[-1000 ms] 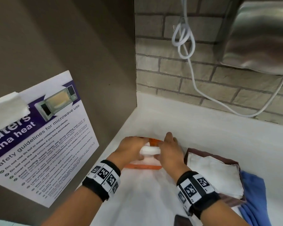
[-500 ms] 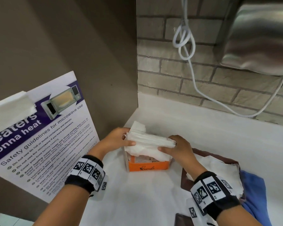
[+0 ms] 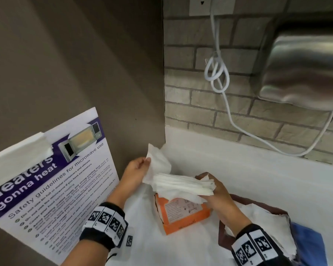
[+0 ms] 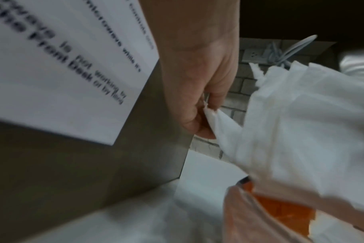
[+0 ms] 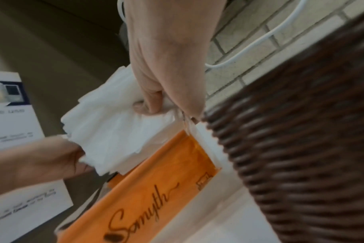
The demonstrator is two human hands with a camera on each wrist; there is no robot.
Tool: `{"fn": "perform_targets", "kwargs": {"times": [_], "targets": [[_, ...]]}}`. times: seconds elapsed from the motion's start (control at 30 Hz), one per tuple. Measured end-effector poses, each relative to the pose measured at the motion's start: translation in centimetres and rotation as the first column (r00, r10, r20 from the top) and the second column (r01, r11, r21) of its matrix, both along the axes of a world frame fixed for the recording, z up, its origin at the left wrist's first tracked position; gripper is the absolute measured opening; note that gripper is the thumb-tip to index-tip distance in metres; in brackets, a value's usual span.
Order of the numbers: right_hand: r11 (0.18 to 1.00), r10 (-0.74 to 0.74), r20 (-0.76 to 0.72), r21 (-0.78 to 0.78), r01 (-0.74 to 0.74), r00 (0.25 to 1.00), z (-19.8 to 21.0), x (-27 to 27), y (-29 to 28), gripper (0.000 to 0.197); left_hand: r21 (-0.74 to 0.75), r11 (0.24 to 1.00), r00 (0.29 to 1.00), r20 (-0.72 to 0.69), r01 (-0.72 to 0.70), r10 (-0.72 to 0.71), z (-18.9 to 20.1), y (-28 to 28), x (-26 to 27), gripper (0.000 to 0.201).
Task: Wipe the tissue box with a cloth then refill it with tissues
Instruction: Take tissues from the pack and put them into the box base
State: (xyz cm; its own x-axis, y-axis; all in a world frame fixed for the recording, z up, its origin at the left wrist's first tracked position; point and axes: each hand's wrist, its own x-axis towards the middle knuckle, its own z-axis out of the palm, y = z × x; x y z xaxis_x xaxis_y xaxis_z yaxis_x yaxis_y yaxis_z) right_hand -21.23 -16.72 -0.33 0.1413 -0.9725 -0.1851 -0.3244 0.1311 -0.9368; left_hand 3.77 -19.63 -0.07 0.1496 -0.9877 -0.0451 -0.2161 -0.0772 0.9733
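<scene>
An orange tissue box (image 3: pixel 183 214) marked "Smyth" (image 5: pixel 148 195) stands on the white counter (image 3: pixel 181 250). Just above it hangs a white stack of tissues (image 3: pixel 183 186). My right hand (image 3: pixel 216 196) grips the stack's right end, thumb underneath (image 5: pixel 150 102). My left hand (image 3: pixel 136 169) pinches a loose top tissue (image 3: pixel 158 160) at its corner (image 4: pixel 210 115) and lifts it up and left off the stack. The box's opening is hidden by the tissues.
A dark wicker basket (image 3: pixel 222 235) holding more white tissues (image 3: pixel 265 225) sits right of the box, with a blue cloth (image 3: pixel 309 244) beyond it. A microwave safety poster (image 3: pixel 52 179) hangs on the left wall. A white cable (image 3: pixel 217 73) and steel dispenser (image 3: pixel 304 70) are on the brick wall.
Both hands lifted the tissue stack out of the orange box. The left hand has since moved to the top sheet and peeled it up to the left.
</scene>
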Motion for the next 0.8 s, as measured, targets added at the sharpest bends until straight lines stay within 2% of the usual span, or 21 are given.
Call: {"fn": "perform_targets", "kwargs": {"times": [0.03,0.07,0.13,0.2,0.23,0.37,0.47,0.53,0.67,0.8], "targets": [[1.0,0.003,-0.062,-0.012,-0.004,0.998,0.2,0.3,0.1,0.034,-0.021,1.0,1.0,0.028,-0.006,0.006,0.5,-0.2,-0.2,0.03],[0.997,-0.01,-0.065,-0.078,0.005,0.998,0.4,0.6,0.3,0.035,-0.043,0.999,0.997,0.083,0.008,-0.005,1.0,-0.4,-0.4,0.028],[0.981,-0.007,-0.157,-0.194,-0.024,0.988,0.5,0.9,0.9,0.015,-0.074,0.994,0.968,0.243,0.083,-0.063,1.9,-0.7,-0.9,0.027],[0.947,0.075,-0.292,-0.278,-0.16,0.954,0.4,0.9,1.4,0.03,-0.092,0.98,0.921,0.366,0.178,-0.133,2.6,-0.8,-1.1,0.027],[0.938,0.106,-0.277,-0.291,-0.188,0.955,0.5,1.0,1.3,0.026,-0.095,0.971,0.905,0.392,0.22,-0.166,3.1,-0.8,-1.1,0.025],[0.943,0.139,-0.225,-0.266,-0.198,0.964,4.0,0.8,1.0,0.018,-0.097,0.928,0.864,0.411,0.359,-0.291,5.3,-0.2,-1.7,0.022],[0.934,0.153,-0.16,-0.298,-0.196,0.975,6.8,-0.1,1.2,0.016,-0.047,0.875,0.791,0.453,0.481,-0.41,7.1,0.5,-2.5,0.024],[0.93,0.158,-0.099,-0.32,-0.182,0.982,8.4,-0.6,1.5,0.026,0.006,0.842,0.742,0.468,0.54,-0.479,8.4,1.0,-3.3,0.023],[0.914,0.072,-0.104,-0.391,-0.108,0.992,10.8,-1.7,1.9,0.039,0.03,0.791,0.709,0.425,0.611,-0.564,10.7,2.0,-4.9,0.023],[0.96,0.06,0.039,-0.275,-0.047,0.997,11.8,-3.5,2.9,0.045,0.036,0.756,0.708,0.323,0.654,-0.628,11.8,2.6,-6.3,0.024]]}}
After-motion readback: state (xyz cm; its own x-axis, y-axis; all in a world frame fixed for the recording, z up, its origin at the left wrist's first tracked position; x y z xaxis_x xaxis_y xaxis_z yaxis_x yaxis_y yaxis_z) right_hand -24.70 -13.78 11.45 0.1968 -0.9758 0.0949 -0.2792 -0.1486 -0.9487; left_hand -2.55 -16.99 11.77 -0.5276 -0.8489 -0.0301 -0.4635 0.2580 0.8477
